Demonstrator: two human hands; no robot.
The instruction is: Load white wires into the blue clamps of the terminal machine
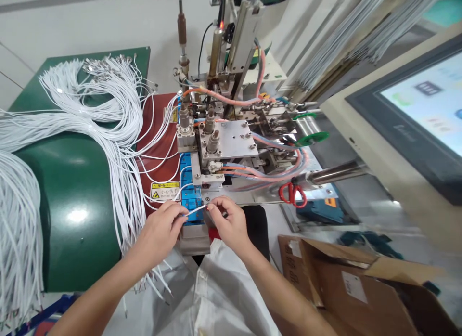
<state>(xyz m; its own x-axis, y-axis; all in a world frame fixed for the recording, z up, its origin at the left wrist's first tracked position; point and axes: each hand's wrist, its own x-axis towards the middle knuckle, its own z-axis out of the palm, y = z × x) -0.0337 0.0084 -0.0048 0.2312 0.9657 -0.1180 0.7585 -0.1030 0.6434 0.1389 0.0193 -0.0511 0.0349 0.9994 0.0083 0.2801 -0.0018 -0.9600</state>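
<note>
My left hand and my right hand each pinch one end of a short stretch of thin white wire. They hold it just above the blue fixture at the front of a metal machine. Both hands have their fingers closed on the wire. More white wires trail from the fixture off to the left in a thick bundle.
The bundle lies over a green cover. A yellow warning label sits on a red panel. Red scissors lie right of the fixture. A touchscreen stands at right, an open cardboard box below it, a white bag by my forearms.
</note>
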